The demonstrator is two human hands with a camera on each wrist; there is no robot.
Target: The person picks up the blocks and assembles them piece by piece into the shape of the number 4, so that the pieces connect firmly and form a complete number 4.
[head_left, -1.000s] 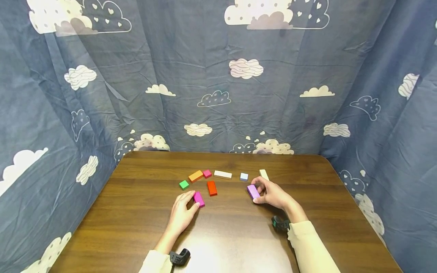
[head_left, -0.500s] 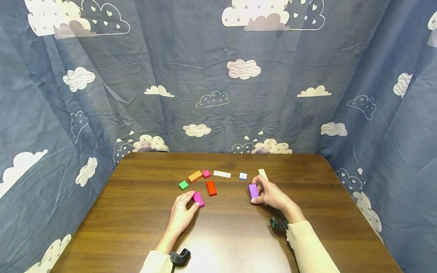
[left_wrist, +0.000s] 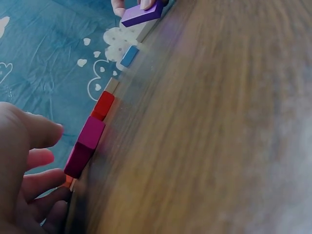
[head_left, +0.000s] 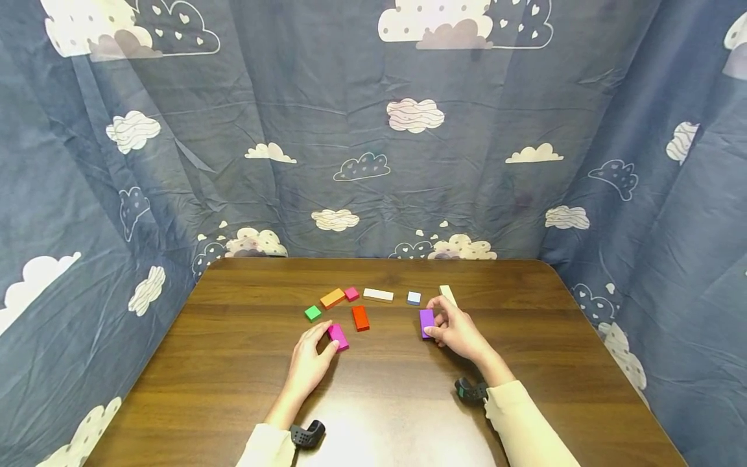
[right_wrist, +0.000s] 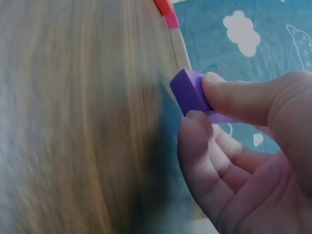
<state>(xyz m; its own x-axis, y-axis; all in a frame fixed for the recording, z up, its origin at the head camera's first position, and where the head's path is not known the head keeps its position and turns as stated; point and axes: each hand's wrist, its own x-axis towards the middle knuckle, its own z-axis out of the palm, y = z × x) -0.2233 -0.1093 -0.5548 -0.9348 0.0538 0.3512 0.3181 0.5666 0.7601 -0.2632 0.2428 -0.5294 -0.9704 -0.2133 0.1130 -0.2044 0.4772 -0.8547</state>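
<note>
Right hand (head_left: pixel 458 332): the thumb and fingers pinch the purple block (head_left: pixel 426 320), and the fingers are bent
Purple block place: a bit right of the middle of the table (head_left: pixel 222 389), nearer the far edge than the near edge, with one long side in the hand
Left hand (head_left: pixel 309 358): the fingers are loose and a little bent around the bright pink block (head_left: pixel 338 337), and the left wrist view shows a gap between thumb and block
Bright pink block place: lying on the table, left of the middle, just beside the red block (head_left: pixel 360 318)
Row near the far edge: the orange block (head_left: pixel 332 298) and small pink block (head_left: pixel 352 294) are side by side, then come the long white block (head_left: pixel 378 295), the small blue block (head_left: pixel 414 298) and the cream block (head_left: pixel 447 295), which is partly behind the right hand
Toward the left edge: the green block (head_left: pixel 312 313), near the orange one
Behind the table: a blue curtain (head_left: pixel 303 104) with clouds on it
</note>
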